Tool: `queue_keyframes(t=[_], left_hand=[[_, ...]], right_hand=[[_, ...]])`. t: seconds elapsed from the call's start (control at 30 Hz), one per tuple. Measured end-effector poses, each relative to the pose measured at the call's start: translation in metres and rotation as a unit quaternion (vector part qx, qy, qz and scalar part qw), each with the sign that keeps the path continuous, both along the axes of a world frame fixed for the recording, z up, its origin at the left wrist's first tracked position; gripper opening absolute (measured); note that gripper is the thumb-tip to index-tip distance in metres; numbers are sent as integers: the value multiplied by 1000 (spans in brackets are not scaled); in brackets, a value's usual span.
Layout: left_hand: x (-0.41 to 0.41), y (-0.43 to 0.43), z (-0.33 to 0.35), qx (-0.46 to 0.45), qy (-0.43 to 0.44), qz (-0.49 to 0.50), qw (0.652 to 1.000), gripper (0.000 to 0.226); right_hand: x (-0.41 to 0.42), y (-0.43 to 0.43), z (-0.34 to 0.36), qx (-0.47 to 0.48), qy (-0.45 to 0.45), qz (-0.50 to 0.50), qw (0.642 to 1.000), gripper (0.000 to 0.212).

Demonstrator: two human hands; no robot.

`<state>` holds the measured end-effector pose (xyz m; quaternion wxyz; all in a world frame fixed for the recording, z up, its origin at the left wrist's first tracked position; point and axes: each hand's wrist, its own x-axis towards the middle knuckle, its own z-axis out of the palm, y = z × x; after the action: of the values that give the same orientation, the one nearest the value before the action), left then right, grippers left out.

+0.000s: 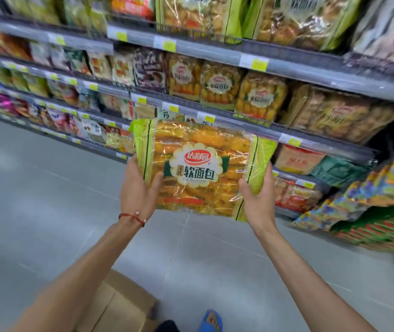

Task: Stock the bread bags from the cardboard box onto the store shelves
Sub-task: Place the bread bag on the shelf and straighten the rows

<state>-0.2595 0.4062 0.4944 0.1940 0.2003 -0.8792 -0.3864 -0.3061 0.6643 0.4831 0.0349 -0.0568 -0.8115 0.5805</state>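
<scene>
Btm edge cuts cardboard box (119, 305); its left part sits behind left forearm (78, 271), inside not seen. Blue shoe (211, 321) also cut at btm edge. Fingers of left hand (138, 188) and right hand (258, 200) hidden behind bread bag (200, 168); only thumbs show on front. Price tags (253, 62) blurred, unreadable. Far-left shelf goods (4, 101) smeared, can't ID. Top-shelf bags (198, 13) cropped by top edge.

One head cam, wide-angle, faces fwd/down toward shelves (215, 53), near, w/ floor (35, 188) below.
</scene>
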Motion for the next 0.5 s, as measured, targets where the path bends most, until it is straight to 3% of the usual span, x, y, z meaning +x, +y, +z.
queue_keyframes(t=[0.37,0.5], left_hand=[[-189,33,86,4,97,-63,993,71],[-272,41,113,16,129,-88,988,71]], right_hand=[[-161,34,92,6,111,-53,992,79],[-225,40,119,11,112,-84,990,80]])
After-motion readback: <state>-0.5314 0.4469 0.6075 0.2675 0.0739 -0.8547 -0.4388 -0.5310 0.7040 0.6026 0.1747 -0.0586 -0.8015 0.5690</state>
